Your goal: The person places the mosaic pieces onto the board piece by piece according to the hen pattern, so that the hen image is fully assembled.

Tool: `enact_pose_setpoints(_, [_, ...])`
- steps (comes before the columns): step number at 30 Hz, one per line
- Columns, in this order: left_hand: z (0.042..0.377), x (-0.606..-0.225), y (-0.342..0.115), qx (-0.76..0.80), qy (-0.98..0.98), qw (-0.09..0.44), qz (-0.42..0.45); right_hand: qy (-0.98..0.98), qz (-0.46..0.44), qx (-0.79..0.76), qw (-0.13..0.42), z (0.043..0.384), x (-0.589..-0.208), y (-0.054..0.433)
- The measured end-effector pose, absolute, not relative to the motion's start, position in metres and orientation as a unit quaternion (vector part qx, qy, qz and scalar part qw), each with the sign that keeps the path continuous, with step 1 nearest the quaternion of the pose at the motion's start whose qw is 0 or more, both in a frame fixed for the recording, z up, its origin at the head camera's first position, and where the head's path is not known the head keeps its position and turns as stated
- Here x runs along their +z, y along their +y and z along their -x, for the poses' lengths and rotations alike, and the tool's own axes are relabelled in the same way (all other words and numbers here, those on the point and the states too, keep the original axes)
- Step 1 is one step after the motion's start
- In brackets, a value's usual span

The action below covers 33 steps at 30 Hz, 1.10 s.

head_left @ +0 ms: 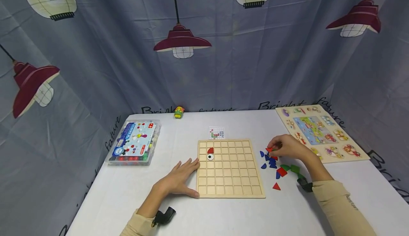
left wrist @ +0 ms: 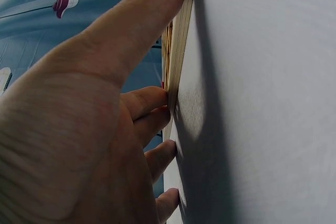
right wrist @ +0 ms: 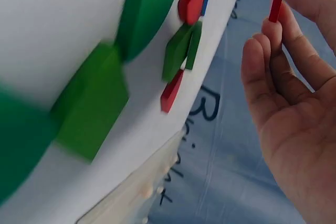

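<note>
My left hand (head_left: 179, 179) lies spread at the left edge of a wooden grid board (head_left: 237, 196), its thumb and fingers touching the rim. Two pieces sit in the grid near the upper left: a red curved piece (head_left: 210, 150) and, just below it, a white piece with a black dot (head_left: 210, 157). To the right of the board, my right hand (head_left: 289, 147) pinches a thin red piece (right wrist: 275, 7) between thumb and fingertips; its full outline is hidden. Beneath and in front of that hand lie loose blue pieces (head_left: 272, 161), green pieces (head_left: 294, 169) and a red triangle (head_left: 276, 186).
A small pattern card (head_left: 216, 133) lies behind the board. At left is a clear plastic box (head_left: 135, 141) of coloured parts. A toy figure (head_left: 179, 112) stands at the back edge, and a wooden picture puzzle (head_left: 322, 133) lies at right.
</note>
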<state>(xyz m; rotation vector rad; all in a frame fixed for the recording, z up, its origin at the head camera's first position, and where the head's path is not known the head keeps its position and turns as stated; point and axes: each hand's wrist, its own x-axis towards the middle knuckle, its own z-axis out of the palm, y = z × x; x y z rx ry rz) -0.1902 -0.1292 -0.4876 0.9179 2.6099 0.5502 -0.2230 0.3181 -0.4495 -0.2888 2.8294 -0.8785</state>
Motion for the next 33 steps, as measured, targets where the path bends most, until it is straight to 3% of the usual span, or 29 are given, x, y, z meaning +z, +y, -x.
enact_pose_setpoints(33, [0.191, -0.49, -0.129, 0.185, 0.916, 0.158, -0.319, 0.912, 0.237, -0.309, 0.13, 0.255, -0.446, 0.211])
